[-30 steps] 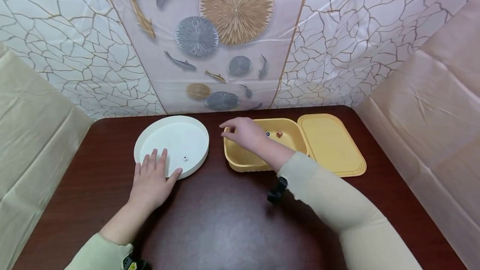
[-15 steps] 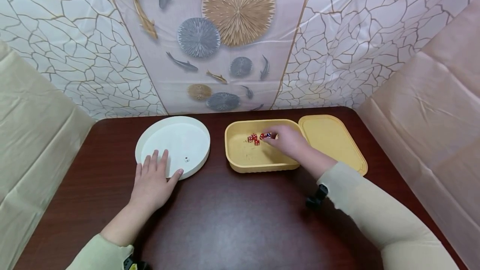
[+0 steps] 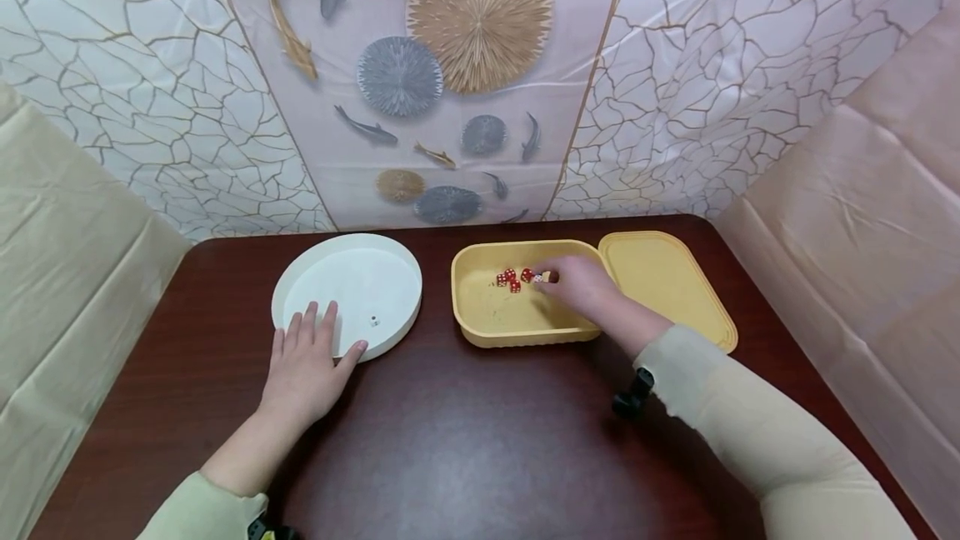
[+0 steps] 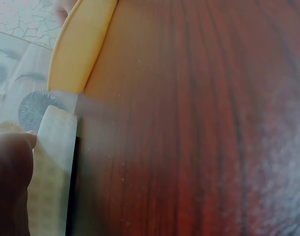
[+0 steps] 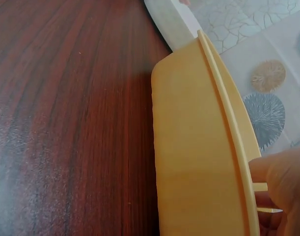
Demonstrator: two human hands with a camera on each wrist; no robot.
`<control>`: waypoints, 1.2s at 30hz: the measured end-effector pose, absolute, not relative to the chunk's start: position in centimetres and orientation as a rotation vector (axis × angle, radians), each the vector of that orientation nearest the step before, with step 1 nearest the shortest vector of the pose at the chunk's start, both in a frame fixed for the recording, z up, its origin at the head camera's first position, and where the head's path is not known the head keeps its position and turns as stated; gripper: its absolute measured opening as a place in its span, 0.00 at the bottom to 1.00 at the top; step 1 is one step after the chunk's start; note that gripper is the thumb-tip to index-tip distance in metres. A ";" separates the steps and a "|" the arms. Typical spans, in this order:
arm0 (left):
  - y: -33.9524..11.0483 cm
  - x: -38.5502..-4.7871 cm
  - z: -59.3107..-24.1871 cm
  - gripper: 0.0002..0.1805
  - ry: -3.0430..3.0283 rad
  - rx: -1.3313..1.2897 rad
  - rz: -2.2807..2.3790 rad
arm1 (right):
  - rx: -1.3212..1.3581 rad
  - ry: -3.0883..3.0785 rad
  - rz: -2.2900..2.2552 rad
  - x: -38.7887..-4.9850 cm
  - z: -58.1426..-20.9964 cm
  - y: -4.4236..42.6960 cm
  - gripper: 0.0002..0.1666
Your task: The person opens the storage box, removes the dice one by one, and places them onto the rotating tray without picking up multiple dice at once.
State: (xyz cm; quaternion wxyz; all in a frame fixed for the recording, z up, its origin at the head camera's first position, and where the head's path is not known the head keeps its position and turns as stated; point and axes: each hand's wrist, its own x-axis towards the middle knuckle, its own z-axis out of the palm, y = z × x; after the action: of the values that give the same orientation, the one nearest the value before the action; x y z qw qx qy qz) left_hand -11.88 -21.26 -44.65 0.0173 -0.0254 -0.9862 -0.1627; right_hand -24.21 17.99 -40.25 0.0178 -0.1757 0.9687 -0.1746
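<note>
My left hand (image 3: 303, 372) rests with spread, straight fingers over the near rim of the round white tray (image 3: 360, 273), which holds a small white die (image 3: 375, 321). In the left wrist view its thumb (image 4: 12, 160) lies beside the tray wall (image 4: 54, 162). My right hand (image 3: 583, 283) reaches into the yellow box (image 3: 483, 307), thumb and forefinger pinching a white die (image 3: 537, 278). Several red dice (image 3: 511, 274) lie just left of the fingertips. The right wrist view shows this hand (image 5: 286, 179) beyond the box wall (image 5: 194, 132), the die hidden.
The yellow lid (image 3: 663, 282) lies flat against the right side of the box. Dark wooden table (image 3: 450, 440) stretches in front of both containers. Patterned cloth (image 3: 480, 132) hangs behind the table, with plain cloth at the left and right sides.
My right hand has moved right from above the box's left end and down among the dice, where a white die now shows at its fingertips. My left hand has stayed on the tray.
</note>
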 end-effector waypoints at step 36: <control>-21.2 -11.8 -44.6 0.45 -3.059 -0.070 -0.494 | -0.361 2.936 -0.423 -26.8 -42.0 17.9 0.07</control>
State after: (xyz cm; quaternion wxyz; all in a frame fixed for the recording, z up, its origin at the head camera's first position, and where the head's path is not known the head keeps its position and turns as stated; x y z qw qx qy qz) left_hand -11.77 -21.22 -44.57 0.0209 -0.0225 -0.9867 -0.1594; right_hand -26.76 17.90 -41.96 0.0766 -0.1204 0.9796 -0.1413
